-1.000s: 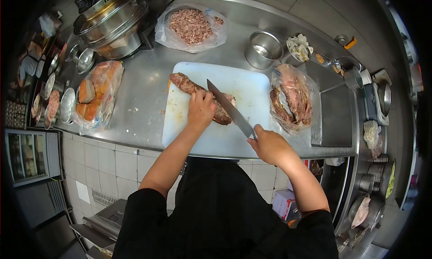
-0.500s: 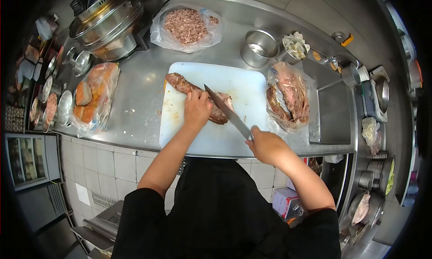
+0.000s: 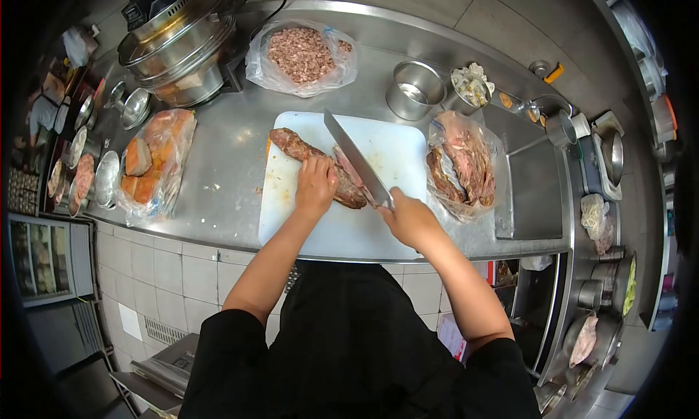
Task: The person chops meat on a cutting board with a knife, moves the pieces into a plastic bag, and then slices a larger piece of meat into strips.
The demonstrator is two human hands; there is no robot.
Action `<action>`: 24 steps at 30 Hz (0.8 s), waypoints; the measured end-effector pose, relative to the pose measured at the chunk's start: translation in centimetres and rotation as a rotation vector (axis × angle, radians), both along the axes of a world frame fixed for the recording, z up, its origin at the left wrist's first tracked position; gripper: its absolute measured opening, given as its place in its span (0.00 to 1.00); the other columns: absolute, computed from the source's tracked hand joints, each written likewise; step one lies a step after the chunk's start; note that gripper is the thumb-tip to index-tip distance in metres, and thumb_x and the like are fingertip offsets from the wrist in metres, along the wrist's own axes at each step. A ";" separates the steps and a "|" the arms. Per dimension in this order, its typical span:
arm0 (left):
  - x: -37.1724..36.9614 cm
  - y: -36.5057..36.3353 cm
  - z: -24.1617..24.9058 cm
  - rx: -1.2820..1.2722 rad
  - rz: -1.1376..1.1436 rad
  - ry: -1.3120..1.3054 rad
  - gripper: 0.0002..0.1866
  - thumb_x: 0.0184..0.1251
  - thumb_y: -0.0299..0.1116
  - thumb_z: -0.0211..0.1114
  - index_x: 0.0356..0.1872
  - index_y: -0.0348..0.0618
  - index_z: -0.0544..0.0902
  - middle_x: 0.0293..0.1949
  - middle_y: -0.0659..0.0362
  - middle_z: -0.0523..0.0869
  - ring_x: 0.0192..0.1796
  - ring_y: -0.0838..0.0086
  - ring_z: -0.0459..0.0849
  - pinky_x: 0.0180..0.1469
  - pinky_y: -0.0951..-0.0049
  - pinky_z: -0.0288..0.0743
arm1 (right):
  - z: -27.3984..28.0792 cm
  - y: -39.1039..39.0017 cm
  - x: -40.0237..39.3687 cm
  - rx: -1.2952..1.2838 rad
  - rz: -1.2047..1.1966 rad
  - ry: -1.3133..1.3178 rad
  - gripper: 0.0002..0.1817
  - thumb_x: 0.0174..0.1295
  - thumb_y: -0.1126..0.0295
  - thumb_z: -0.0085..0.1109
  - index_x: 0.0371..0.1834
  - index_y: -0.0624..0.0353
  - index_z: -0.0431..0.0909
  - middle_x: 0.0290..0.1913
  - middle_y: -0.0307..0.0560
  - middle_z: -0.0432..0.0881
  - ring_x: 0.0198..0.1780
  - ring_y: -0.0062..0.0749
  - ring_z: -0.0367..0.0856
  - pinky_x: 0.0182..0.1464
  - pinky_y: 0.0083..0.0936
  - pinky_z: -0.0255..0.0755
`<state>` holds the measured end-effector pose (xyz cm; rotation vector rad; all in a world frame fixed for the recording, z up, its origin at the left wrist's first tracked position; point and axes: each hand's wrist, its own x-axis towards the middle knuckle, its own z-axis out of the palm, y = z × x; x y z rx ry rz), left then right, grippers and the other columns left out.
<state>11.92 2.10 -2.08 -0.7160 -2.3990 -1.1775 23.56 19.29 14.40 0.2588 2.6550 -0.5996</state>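
A long browned piece of meat (image 3: 290, 143) lies slantwise on the white cutting board (image 3: 291, 233). My left hand (image 3: 316, 186) presses down on its middle with the fingers closed over it. In my right hand (image 3: 409, 219) is the handle of a large knife (image 3: 358, 160), whose blade points up and to the left. The blade runs along the right side of the meat, where a paler pinkish cut face shows. The meat's lower end reaches out to the right of my left hand. The knife's edge is partly hidden against the meat.
Right of the board sits a plastic bag of meat pieces (image 3: 470, 168), beside a sink (image 3: 535, 193). Behind stand a bag of chopped meat (image 3: 302, 55), a steel pot (image 3: 415, 91) and a bowl of scraps (image 3: 472, 85). Orange-brown slabs in plastic (image 3: 156, 157) lie left.
The knife and my right hand have moved left and up, with the blade tip now past the meat toward the board's far edge. My left hand still holds the meat down.
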 end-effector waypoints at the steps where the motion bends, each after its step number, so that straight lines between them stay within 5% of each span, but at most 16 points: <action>1: 0.0 0.0 -0.1 0.007 -0.013 0.010 0.09 0.57 0.25 0.60 0.40 0.38 0.75 0.43 0.48 0.77 0.47 0.49 0.74 0.52 0.52 0.70 | 1.3 0.1 0.5 0.016 0.014 -0.025 0.18 0.70 0.61 0.54 0.50 0.66 0.71 0.36 0.67 0.85 0.42 0.61 0.85 0.47 0.51 0.76; 11: 0.6 -0.1 1.1 -0.077 -0.003 -0.003 0.13 0.55 0.25 0.62 0.43 0.39 0.75 0.45 0.50 0.76 0.49 0.50 0.74 0.52 0.53 0.70 | 2.4 0.1 2.8 0.030 0.113 -0.116 0.18 0.71 0.59 0.54 0.46 0.66 0.69 0.31 0.66 0.84 0.38 0.64 0.83 0.43 0.52 0.75; 21: 0.5 0.2 0.9 -0.140 -0.008 -0.028 0.13 0.56 0.28 0.63 0.43 0.41 0.76 0.45 0.51 0.76 0.50 0.52 0.74 0.52 0.53 0.69 | -2.1 -2.9 -2.8 0.038 0.016 -0.137 0.21 0.70 0.63 0.53 0.59 0.67 0.70 0.44 0.68 0.85 0.49 0.61 0.84 0.54 0.49 0.76; 24: 0.7 0.0 0.6 -0.208 0.044 -0.003 0.17 0.52 0.31 0.71 0.43 0.46 0.77 0.44 0.56 0.76 0.50 0.57 0.75 0.53 0.55 0.69 | -2.3 -2.8 -2.0 0.017 0.022 -0.094 0.20 0.70 0.63 0.53 0.59 0.65 0.71 0.47 0.67 0.85 0.50 0.60 0.84 0.55 0.49 0.75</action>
